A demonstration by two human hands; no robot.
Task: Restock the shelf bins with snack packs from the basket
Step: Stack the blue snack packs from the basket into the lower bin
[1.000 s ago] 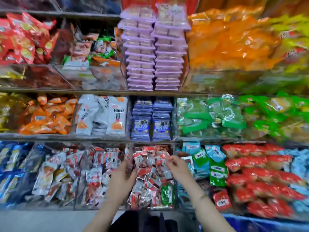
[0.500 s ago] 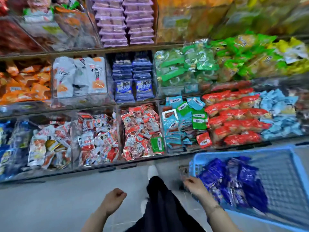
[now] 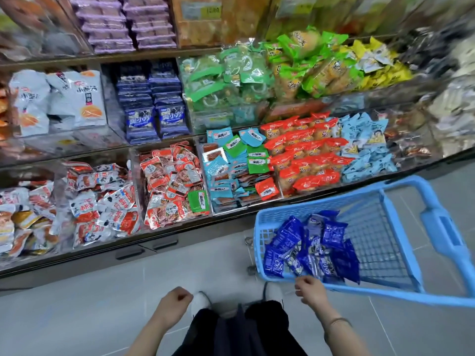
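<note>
Basket [image 3: 442,227]: blue, on the floor at right, holding blue snack packs [image 3: 308,247].
Shelf bins [image 3: 135,186]: stocked, ahead.
Left hand [image 3: 174,304]: fisted, empty.
Right hand [image 3: 311,291]: curled at the basket rim; grip unclear.

A blue basket [image 3: 440,227] on small wheels stands on the grey floor [image 3: 90,312] in front of the shelf bins [image 3: 133,176], at the right. Dark blue snack packs [image 3: 311,247] lie in a loose heap at its near end. The right hand [image 3: 312,290] is just beside the near rim with curled fingers; I cannot tell if it touches the rim. The left hand [image 3: 174,301] is closed like a fist, low over the floor, and holds nothing. On the middle shelf, similar dark blue packs [image 3: 154,106] are stacked in two rows. Below, the bins hold red-and-white packs [image 3: 172,181], teal and green packs [image 3: 236,163] and red packs [image 3: 303,155].
</note>
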